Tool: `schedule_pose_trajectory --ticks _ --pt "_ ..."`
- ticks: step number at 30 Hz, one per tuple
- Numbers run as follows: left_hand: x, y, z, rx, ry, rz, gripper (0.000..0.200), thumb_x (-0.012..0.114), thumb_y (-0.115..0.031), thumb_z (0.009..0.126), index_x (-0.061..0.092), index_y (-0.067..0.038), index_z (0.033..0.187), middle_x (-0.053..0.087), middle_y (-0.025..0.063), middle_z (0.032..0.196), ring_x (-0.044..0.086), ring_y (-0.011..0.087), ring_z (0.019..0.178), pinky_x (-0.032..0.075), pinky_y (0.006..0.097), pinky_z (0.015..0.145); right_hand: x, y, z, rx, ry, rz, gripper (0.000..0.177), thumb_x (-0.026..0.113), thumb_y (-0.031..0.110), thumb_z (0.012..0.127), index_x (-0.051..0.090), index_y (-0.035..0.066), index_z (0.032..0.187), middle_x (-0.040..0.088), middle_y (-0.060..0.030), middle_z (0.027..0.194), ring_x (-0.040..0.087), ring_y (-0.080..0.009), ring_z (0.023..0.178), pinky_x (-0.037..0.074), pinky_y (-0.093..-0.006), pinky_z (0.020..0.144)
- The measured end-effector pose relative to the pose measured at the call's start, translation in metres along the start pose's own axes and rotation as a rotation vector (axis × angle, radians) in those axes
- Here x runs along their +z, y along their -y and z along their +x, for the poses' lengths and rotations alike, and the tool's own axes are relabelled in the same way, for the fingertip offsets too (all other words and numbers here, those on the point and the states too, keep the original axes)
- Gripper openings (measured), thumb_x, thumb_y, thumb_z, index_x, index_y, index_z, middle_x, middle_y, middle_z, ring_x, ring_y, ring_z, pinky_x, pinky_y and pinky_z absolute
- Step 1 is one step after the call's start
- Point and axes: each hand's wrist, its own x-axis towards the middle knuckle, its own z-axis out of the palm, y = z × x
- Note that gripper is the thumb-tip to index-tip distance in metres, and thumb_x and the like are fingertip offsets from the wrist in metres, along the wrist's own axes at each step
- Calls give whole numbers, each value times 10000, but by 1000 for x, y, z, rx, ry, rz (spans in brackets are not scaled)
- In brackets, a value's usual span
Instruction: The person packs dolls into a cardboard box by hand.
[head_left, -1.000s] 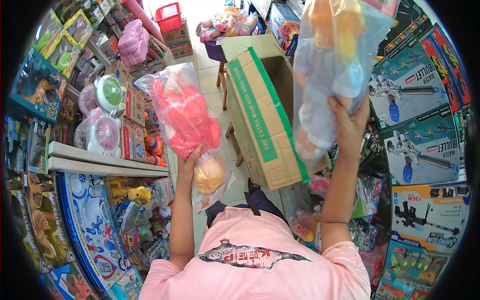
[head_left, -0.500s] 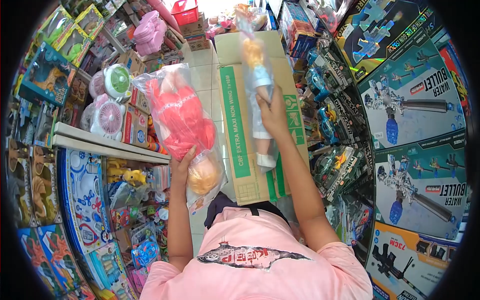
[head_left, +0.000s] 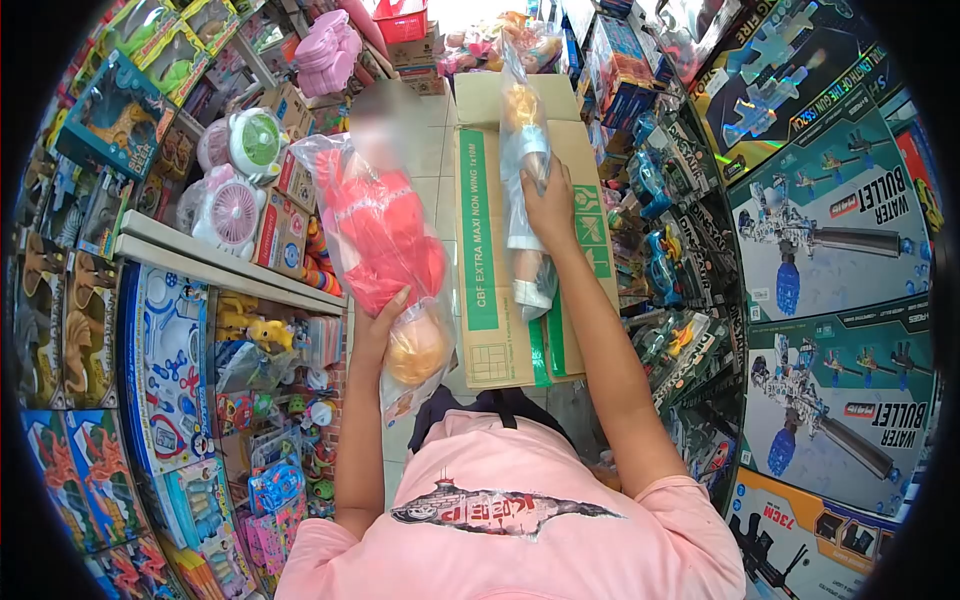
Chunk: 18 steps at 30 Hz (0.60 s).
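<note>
My left hand [head_left: 388, 318] grips a doll in a red dress [head_left: 385, 225], wrapped in clear plastic, near its blond head, which points down toward my shirt. In my right hand [head_left: 547, 200] is a slimmer bagged doll [head_left: 527, 150] with yellow hair and pale blue and white clothing, its head pointing away from me and its white shoes toward me. This second doll is over a tall brown cardboard box [head_left: 483, 345] with green printed panels. Whether it touches the box, I cannot tell.
Shelves on the left hold toy fans [head_left: 228, 212], boxed toys and bagged toys. Stacked water bullet gun boxes [head_left: 835, 235] line the right side. Beyond the cardboard box are a red basket [head_left: 402, 22] and a pile of bagged dolls [head_left: 505, 42]. Tiled floor [head_left: 428, 150] shows left of the box.
The view has shifted slightly, moving the shelves and box rightward in the picture. Both dolls remain held; the red-dressed doll appears a little further right and higher.
</note>
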Motion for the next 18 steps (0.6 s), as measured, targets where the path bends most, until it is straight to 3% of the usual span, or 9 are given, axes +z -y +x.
schedule_pose_trajectory --ticks 8,13,16,18 --pt "6 -3 11 23 23 -6 581 718 -193 869 447 -4 1347 562 103 1271 557 191 1145 439 331 981 -16 14 11 -37 -56 121 472 668 156 852 556 -80 1246 594 -269 1165 577 -426 1075 446 -455 935" --pt "14 -12 17 49 25 -20 567 697 -216 901 442 -3 1360 545 105 1299 546 182 1152 426 332 1000 -46 71 0 -70 -94 208 429 691 108 815 591 -54 1200 610 -212 1063 613 -375 1000 475 -413 868" --pt "14 -11 22 61 18 -34 606 669 -239 932 382 -1 1410 509 116 1338 518 192 1189 409 345 1023 -54 113 -19 -54 -24 417 424 697 93 798 593 -55 1182 605 -192 1024 623 -363 961 484 -398 836" --pt "10 -4 26 100 31 -59 686 644 -304 957 294 1 1461 448 127 1395 476 211 1240 372 359 1062 -47 124 -33 -91 17 403 437 696 85 792 585 -53 1190 600 -194 1043 619 -362 966 483 -396 841"
